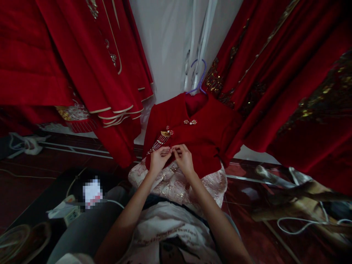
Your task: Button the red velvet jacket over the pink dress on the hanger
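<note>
A red jacket (205, 141) hangs in front of me on a purple hanger (201, 75), its lower part lying over pale pink brocade cloth (176, 179) on my lap. My left hand (159, 160) and my right hand (183, 158) meet at the jacket's front, fingertips pinched together. Between them shows a small beaded ornament, mostly hidden by the fingers. Above the hands sits a pearl-and-bead clasp (190, 122) near the neckline. Beside my left hand lies a gold fan brooch (165, 134) with beaded tassels.
Red garments with pale edging (110, 91) hang on the left. More red garments with gold trim (275, 91) hang on the right. A white power strip (72, 215) and a blurred-out item lie at lower left. Wrapped bundles (302, 205) and a white cord (291, 227) lie at right.
</note>
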Demonstrator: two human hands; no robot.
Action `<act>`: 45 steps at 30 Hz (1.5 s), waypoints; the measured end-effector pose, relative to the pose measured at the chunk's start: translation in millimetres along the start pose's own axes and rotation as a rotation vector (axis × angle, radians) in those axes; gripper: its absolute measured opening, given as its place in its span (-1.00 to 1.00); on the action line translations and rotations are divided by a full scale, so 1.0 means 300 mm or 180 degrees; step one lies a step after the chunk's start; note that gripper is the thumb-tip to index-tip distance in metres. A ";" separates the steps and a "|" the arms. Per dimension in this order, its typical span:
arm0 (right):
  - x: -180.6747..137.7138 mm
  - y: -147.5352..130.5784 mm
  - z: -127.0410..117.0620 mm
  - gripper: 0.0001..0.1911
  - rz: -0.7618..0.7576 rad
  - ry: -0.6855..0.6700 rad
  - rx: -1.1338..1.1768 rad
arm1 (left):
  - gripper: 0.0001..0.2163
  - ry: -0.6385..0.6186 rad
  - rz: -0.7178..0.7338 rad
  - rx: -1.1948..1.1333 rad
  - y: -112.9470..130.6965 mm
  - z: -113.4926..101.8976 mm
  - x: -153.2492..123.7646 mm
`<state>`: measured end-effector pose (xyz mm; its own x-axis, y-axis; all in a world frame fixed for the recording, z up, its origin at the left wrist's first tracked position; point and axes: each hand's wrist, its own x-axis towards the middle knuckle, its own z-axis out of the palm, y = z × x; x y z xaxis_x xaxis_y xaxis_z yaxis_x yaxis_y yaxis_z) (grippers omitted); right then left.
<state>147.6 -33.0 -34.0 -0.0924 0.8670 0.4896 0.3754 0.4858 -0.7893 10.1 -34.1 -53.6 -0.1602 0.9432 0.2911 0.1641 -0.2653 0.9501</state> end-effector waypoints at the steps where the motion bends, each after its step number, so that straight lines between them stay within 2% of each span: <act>1: 0.000 0.000 -0.001 -0.82 -0.0005 0.0018 -0.0069 | -0.82 0.0008 0.0007 0.0019 -0.001 0.001 0.002; 9: 0.011 -0.001 -0.009 -0.84 0.0027 0.0061 -0.0305 | -0.86 -0.0135 0.0163 0.0359 -0.007 -0.018 0.011; 13: 0.046 -0.003 -0.032 -0.87 0.0135 -0.0266 -0.0406 | -0.91 -0.0552 0.0322 0.0651 0.018 -0.053 0.043; 15: 0.058 -0.007 -0.061 -0.87 0.0327 -0.0593 -0.0300 | -0.92 -0.0596 0.0398 0.0962 0.032 -0.083 0.058; 20: 0.037 -0.022 -0.195 -0.83 0.1130 -0.1362 0.0202 | -0.89 -0.0210 0.0317 0.1507 0.039 -0.174 0.047; 24: 0.008 -0.040 -0.300 -0.69 0.1742 -0.2722 0.0104 | -0.91 -0.0582 0.0523 0.1350 0.049 -0.190 0.020; 26: 0.005 -0.054 -0.323 -0.63 0.1716 -0.3034 0.0033 | -0.88 -0.0777 0.0760 0.1400 0.069 -0.169 0.016; 28: 0.009 -0.068 -0.320 -0.65 0.1317 -0.2855 -0.0071 | -0.84 -0.0860 0.0929 0.1666 0.094 -0.140 0.017; 30: 0.016 -0.076 -0.296 -0.68 0.0798 -0.2336 -0.0154 | -0.83 -0.0845 0.1033 0.1978 0.115 -0.113 0.019; 32: 0.022 -0.073 -0.256 -0.70 0.0472 -0.1777 -0.0237 | -0.85 -0.0774 0.1122 0.2173 0.126 -0.091 0.021; 36: 0.024 -0.035 -0.170 -0.75 0.0304 -0.1110 -0.0407 | -0.90 -0.0739 0.1174 0.1988 0.107 -0.067 0.031; 40: 0.016 -0.001 -0.116 -0.81 0.0255 -0.0828 -0.0385 | -0.90 -0.0685 0.1000 0.1499 0.066 -0.051 0.038; 45: 0.006 0.012 -0.097 -0.87 0.0268 -0.0553 -0.0118 | -0.89 -0.0676 0.0645 0.0955 0.057 -0.035 0.018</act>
<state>175.7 -32.9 -25.2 -0.2158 0.9121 0.3485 0.4220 0.4090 -0.8091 1.7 -35.6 -34.6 0.1037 0.9065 0.4093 0.4529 -0.4094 0.7920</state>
